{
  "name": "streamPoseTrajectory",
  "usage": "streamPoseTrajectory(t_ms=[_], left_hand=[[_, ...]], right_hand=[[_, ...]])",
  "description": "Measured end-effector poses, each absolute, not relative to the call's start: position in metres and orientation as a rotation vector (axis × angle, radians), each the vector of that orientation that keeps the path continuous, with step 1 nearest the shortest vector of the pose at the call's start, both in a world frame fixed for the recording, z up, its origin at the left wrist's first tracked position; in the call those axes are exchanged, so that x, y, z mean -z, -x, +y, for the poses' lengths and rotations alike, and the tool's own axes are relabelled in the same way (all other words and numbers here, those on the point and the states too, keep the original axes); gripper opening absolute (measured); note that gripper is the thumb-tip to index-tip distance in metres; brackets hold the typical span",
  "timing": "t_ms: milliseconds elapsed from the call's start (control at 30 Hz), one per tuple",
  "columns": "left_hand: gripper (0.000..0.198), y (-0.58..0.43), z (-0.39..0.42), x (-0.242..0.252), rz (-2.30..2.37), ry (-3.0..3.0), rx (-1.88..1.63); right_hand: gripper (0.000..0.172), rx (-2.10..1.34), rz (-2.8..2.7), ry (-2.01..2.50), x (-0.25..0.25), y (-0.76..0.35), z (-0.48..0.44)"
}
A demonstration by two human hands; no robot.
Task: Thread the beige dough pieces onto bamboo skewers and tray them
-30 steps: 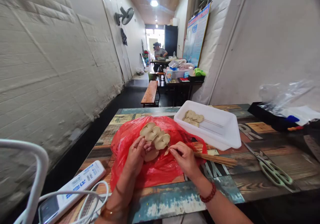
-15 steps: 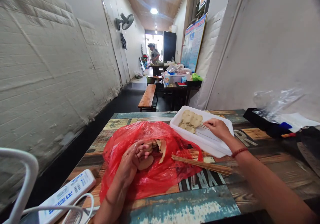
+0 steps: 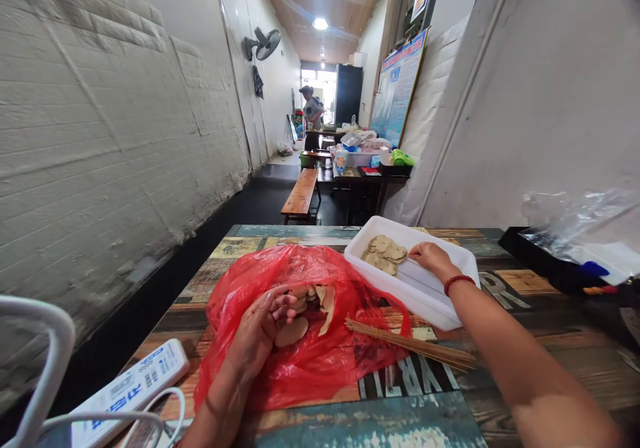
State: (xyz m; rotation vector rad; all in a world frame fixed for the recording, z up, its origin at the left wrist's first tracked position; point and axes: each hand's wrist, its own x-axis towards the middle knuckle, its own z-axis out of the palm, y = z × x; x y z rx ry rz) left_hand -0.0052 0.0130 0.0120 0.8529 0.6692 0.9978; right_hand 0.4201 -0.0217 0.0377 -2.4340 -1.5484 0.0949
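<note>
My right hand [image 3: 434, 261] reaches into a white plastic tray [image 3: 437, 301], thumb and fingertips pinched on the end of a thin skewer. Pale beige slices [image 3: 385, 251], threaded on skewers, lie stacked at the tray's far left end. My left hand [image 3: 267, 315] hovers over the mouth of a red plastic bag [image 3: 310, 381], fingers loosely curled and apart, nothing seen in them. Loose round slices [image 3: 293, 333] sit in the bag's opening, next to a torn, curled piece [image 3: 326, 308]. A bundle of bamboo skewers [image 3: 410, 343] rests partly on the bag, in front of the tray.
A white power strip [image 3: 135, 391] with white cables lies at the left front of the wooden table [image 3: 420, 421]. A black tray [image 3: 535, 255] with clear plastic stands at right. Beyond are a bench [image 3: 301, 191], a cluttered table and a person [image 3: 313, 109].
My right hand has lowered the skewered slices onto the others at the tray's far left end, its fingers still on the skewer. The left hand has barely moved. The view has shifted slightly.
</note>
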Motion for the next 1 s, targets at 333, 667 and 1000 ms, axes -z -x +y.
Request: streamPoseTrajectory(t_ms=[333,667,1000], left_hand=[[0.035,0.005,0.013,-0.011,0.633,-0.812,-1.007],[0.024,0.003,0.005,-0.013,0.572,-0.840,-1.028],[0.030,0.006,0.008,-0.002,0.483,-0.870,-1.003]], right_hand=[[0.027,0.040,-1.430,2.171,-0.068,-0.399,-0.042],[0.029,-0.181,-1.729,1.763,-0.045,-0.277,-0.131],[0.026,-0.021,-1.919,1.843,0.005,-0.253,-0.146]])
